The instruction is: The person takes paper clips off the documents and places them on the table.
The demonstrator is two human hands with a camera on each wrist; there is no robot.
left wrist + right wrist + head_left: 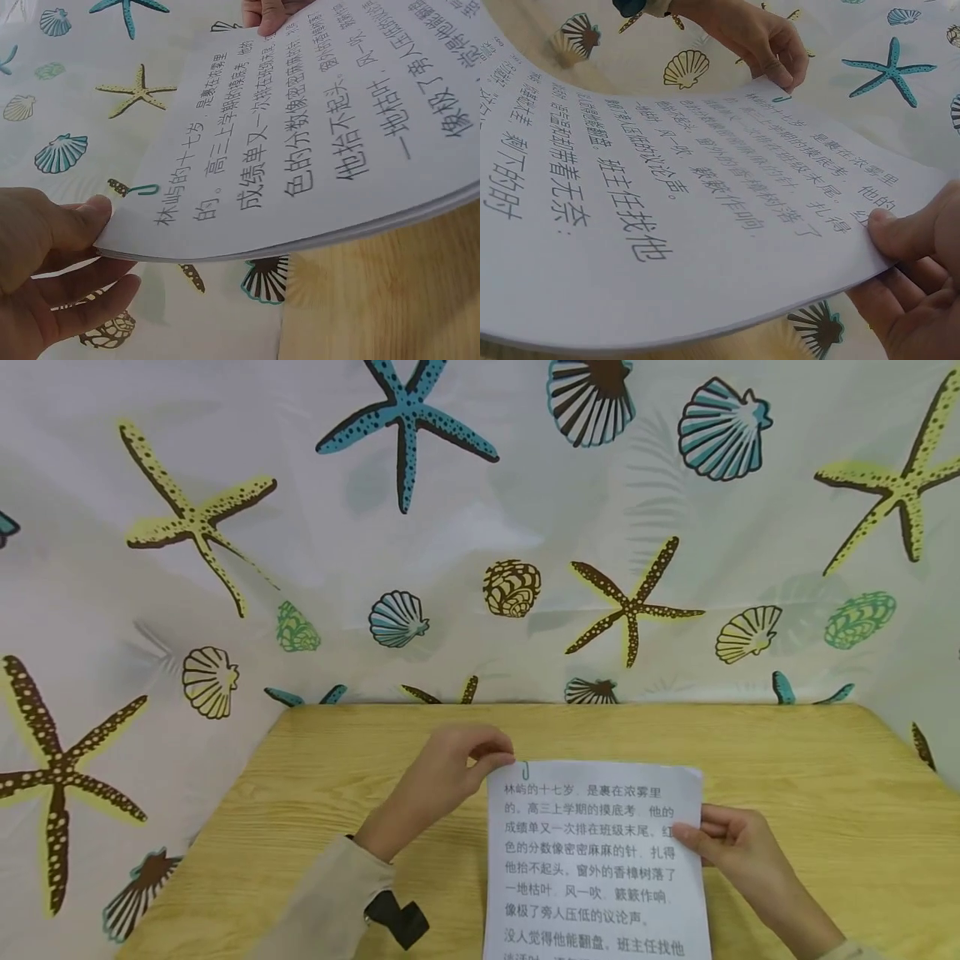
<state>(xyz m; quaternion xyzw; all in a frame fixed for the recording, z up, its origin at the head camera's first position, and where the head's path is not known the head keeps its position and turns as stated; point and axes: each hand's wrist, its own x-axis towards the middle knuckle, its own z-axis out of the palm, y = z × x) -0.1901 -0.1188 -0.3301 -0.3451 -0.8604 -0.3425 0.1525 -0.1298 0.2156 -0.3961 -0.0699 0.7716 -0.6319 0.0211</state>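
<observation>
Wooden table (322,768), green clip (526,770), white printed sheets (596,860) pinched by left hand (455,768), right hand (738,839)

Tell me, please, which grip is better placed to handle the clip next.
Probably the left grip: it pinches the paper right beside the clip, while the right grip holds the opposite edge.

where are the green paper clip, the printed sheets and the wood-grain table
green paper clip (148,190): left wrist view, on its loop
printed sheets (596,860): head view, middle of the top page
wood-grain table (847,806): head view, bare top
</observation>
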